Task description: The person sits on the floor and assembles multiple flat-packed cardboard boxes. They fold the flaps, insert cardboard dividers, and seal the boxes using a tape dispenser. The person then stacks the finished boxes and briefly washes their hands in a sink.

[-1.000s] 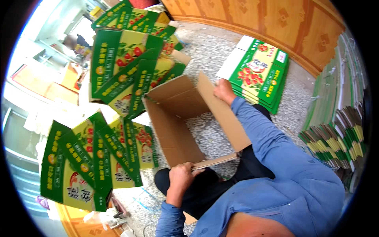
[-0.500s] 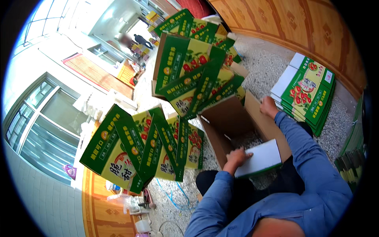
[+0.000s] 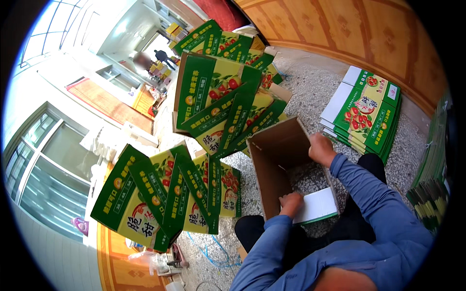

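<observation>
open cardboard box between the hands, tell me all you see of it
The box, brown cardboard inside, stands open before the knees, speckled floor showing through its bottom. A white flap, edged green, lies across its near side. The right hand grips its right rim; the left hand is at the flap's left end.

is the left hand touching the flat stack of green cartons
Apart: the head view shows the open box between the left hand and the flat stack.
</observation>
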